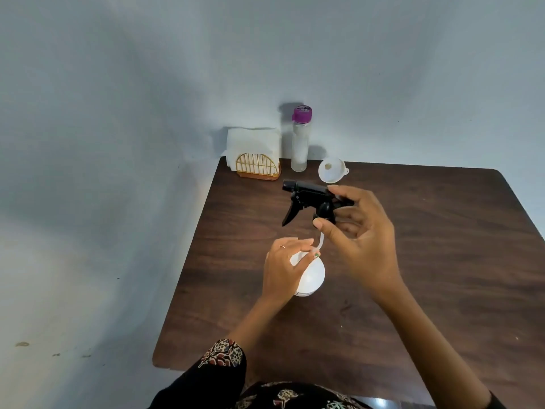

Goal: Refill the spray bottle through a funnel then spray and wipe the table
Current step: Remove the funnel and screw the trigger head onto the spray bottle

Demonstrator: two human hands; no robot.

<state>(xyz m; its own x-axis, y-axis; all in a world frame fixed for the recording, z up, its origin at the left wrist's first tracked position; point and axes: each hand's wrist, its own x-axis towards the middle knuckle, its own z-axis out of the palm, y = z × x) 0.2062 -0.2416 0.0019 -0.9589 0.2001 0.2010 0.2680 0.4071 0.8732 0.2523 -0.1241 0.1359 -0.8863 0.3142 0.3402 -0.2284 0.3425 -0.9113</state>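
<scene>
Now right hand (362, 240) pinches black plastic trigger spray head (309, 202), lifted above round white plastic spray bottle (312, 276); clear dip tube (408, 242) reaches toward its neck. Left hand (284, 265) grips bottle. White plastic funnel (331, 170) lies behind bottle on dark wooden table (427, 261).

Left sleeve (219, 361): black fabric, floral print in red, cream and green. Left hand (284, 267): thin ring; green-painted thumbnail.
</scene>
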